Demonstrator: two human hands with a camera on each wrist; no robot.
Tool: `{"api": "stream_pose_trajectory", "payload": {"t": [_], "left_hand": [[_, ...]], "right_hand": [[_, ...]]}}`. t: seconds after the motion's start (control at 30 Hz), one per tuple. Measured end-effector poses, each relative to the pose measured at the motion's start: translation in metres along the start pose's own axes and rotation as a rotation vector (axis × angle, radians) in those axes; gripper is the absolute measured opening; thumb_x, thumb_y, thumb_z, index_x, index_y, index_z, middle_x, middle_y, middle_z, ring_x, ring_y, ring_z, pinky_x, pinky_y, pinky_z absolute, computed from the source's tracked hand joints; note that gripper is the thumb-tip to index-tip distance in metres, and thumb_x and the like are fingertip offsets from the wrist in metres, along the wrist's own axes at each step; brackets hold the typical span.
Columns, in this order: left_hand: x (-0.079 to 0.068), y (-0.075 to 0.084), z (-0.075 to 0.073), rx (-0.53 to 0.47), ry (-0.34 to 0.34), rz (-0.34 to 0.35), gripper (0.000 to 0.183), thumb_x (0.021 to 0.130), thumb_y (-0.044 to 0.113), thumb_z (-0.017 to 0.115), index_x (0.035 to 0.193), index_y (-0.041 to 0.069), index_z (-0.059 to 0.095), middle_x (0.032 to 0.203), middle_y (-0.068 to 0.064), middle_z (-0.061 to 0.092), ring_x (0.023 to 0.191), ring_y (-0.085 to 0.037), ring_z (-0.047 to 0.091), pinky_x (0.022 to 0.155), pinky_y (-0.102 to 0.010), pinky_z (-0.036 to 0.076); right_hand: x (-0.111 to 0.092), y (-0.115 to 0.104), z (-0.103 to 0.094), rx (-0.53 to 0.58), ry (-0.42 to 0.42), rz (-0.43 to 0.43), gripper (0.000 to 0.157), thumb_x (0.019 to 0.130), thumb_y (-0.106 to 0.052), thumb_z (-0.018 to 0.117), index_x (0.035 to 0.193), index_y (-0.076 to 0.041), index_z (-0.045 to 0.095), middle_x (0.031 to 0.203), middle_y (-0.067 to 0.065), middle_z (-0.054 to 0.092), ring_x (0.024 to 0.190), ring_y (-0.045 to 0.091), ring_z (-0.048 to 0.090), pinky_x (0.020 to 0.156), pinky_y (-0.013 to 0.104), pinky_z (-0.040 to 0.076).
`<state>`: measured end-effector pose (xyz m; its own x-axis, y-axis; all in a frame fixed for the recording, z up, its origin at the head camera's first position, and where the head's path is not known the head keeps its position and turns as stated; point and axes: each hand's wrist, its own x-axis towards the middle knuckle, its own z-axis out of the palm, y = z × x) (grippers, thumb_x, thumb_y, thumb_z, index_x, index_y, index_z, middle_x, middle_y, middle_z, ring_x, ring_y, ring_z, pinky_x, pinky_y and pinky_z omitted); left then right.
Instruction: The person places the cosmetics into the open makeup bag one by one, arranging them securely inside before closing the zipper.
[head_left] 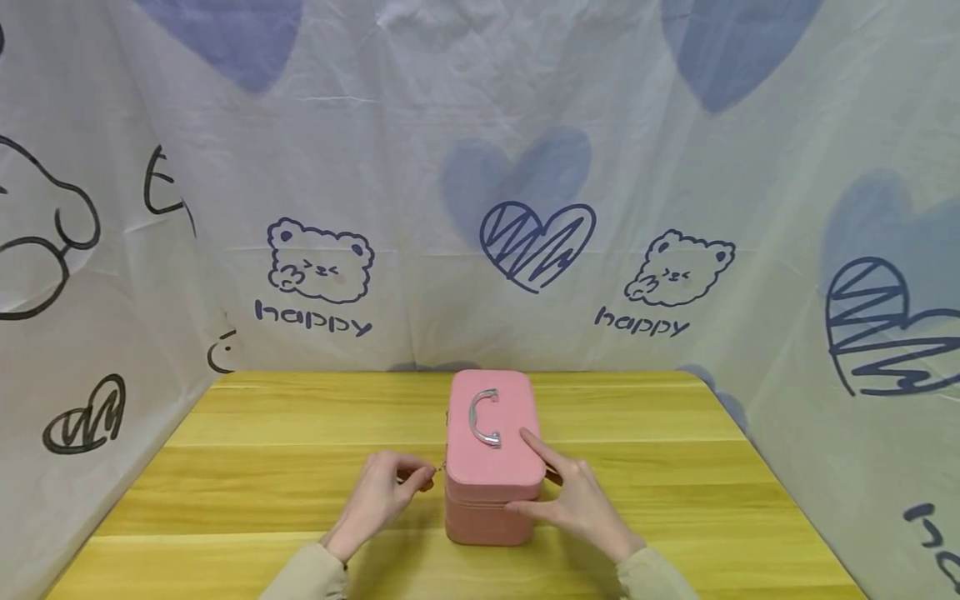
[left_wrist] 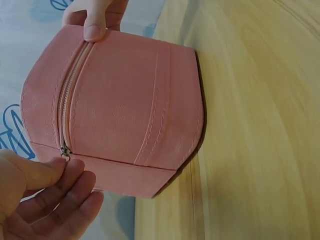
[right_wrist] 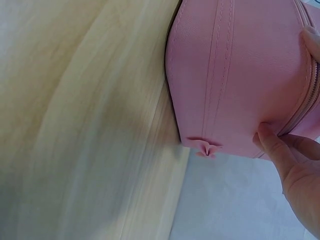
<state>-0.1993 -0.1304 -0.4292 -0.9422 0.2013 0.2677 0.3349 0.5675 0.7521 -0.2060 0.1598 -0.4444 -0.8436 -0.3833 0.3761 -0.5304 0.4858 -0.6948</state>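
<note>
A pink cosmetic case [head_left: 491, 467] stands upright on the wooden table, its lid down and a curved silver handle [head_left: 474, 418] on top. A zipper [left_wrist: 70, 100] runs round it below the lid. At the case's left side, my left hand [head_left: 386, 492] pinches the zipper pull [left_wrist: 66, 156] between thumb and forefinger, the other fingers curled loosely. My right hand [head_left: 581, 500] holds the near right corner. Its thumb presses near the zipper seam, one finger lies on the lid, and the others are partly hidden against the side.
The wooden table [head_left: 315, 433] extends around the case on all sides. White cloth [head_left: 420, 208] printed with hearts and bears hangs behind the table and along both sides. A small pink bow-like tab [right_wrist: 205, 147] sticks out from the case low down.
</note>
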Motion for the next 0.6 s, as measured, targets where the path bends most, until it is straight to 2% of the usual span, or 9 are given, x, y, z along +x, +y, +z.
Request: {"api": "stream_pose_trajectory", "payload": {"t": [0.17, 0.33, 0.47, 0.6], "left_hand": [[0.0012, -0.0007, -0.0022, -0.011, -0.032, 0.03, 0.011, 0.093, 0.005, 0.069, 0.09, 0.008, 0.079, 0.08, -0.004, 0.078, 0.07, -0.009, 0.071, 0.063, -0.019, 0.054], [0.0023, -0.0033, -0.0054, -0.035, -0.116, 0.043, 0.013, 0.096, 0.012, 0.066, 0.089, 0.008, 0.076, 0.075, -0.001, 0.073, 0.065, -0.005, 0.064, 0.06, -0.019, 0.052], [0.0018, -0.0046, -0.0055, -0.045, -0.184, 0.07, 0.016, 0.099, 0.014, 0.062, 0.089, 0.007, 0.072, 0.074, -0.002, 0.069, 0.063, -0.008, 0.063, 0.057, -0.02, 0.053], [-0.0003, -0.0049, -0.0043, -0.041, -0.209, 0.098, 0.014, 0.099, 0.013, 0.062, 0.087, 0.009, 0.07, 0.074, -0.002, 0.068, 0.061, -0.009, 0.063, 0.054, -0.021, 0.053]], "right_hand": [[0.0, 0.001, 0.0004, -0.003, -0.001, 0.004, 0.096, 0.074, -0.041, 0.088, 0.154, -0.012, 0.043, 0.142, 0.02, 0.059, 0.126, 0.031, 0.063, 0.099, 0.038, 0.055], [0.0004, 0.0006, 0.0004, -0.016, 0.007, 0.02, 0.096, 0.074, -0.043, 0.088, 0.154, -0.015, 0.043, 0.141, 0.021, 0.059, 0.125, 0.031, 0.064, 0.098, 0.039, 0.055], [0.0009, -0.0003, 0.0014, -0.037, 0.02, 0.031, 0.096, 0.072, -0.043, 0.089, 0.153, -0.017, 0.044, 0.14, 0.021, 0.06, 0.123, 0.031, 0.065, 0.097, 0.039, 0.056], [0.0004, -0.0015, 0.0028, -0.059, 0.032, 0.064, 0.098, 0.07, -0.044, 0.09, 0.153, -0.02, 0.045, 0.139, 0.02, 0.062, 0.121, 0.03, 0.067, 0.097, 0.037, 0.056]]}}
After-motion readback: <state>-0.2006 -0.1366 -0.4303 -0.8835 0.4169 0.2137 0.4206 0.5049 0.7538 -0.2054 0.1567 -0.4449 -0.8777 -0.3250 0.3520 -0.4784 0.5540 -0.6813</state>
